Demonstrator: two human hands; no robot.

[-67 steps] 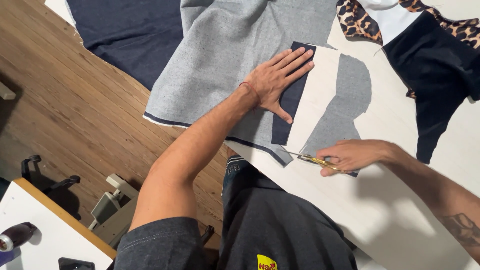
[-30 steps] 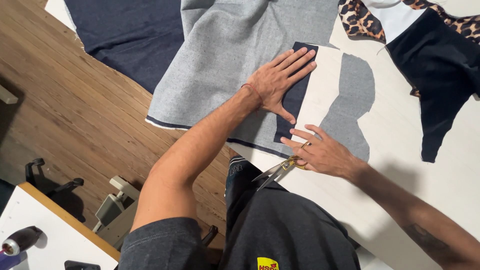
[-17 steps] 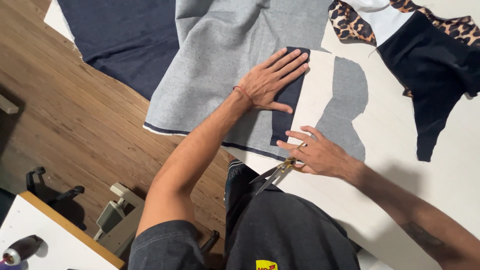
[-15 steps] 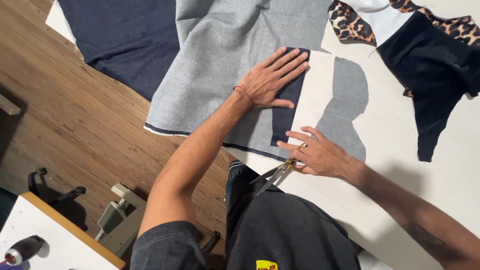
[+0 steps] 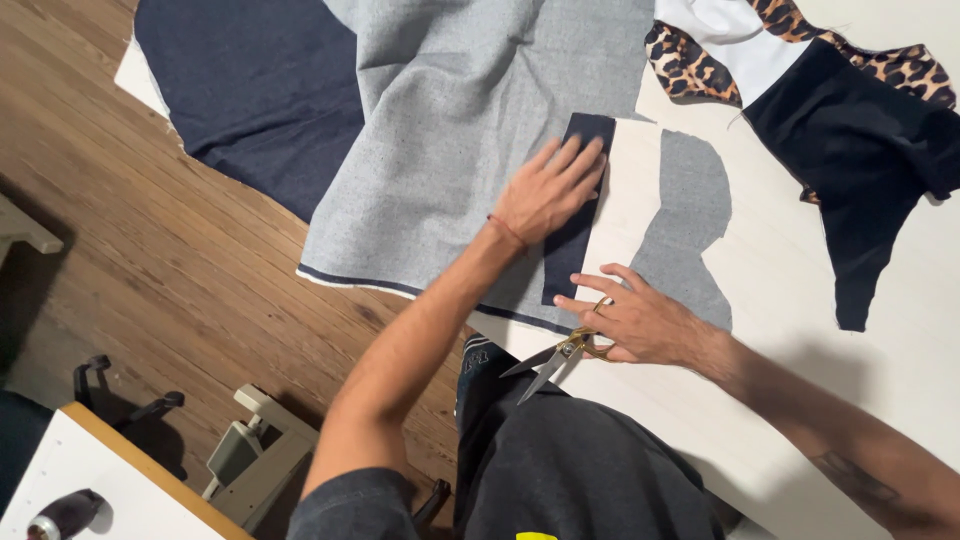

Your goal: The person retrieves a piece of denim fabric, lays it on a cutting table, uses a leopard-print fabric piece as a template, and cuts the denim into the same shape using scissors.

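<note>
White tabletop is filling the right side of the view, with brown plank flooring running along the left.

Left hand is lying flat, fingers spread a little, pressing down on a dark navy strip. Strip's long axis is running near vertical in the picture, top end tipped slightly right, lower end pointing toward the person's body. It is sitting on the edge of a large grey cloth, which is draping off the table toward the floor; a navy edge is showing along its lower hem. A white paper pattern piece is lying just right of the strip, touching it, and a grey cut shape is lying right of that.

Right hand is resting on the table below the pattern piece, fingers loosely fanned, with finger and thumb through the loops of scissors. Blades are slightly parted, tips pointing down-left toward the table edge and the person's dark shirt.

Dark blue cloth is spreading at upper left. Leopard-print fabric with a black piece is lying at upper right.

A grey-beige machine part is standing on the floor at lower left, beside a white-topped bench. Yellow print is peeking at the shirt's bottom edge.
</note>
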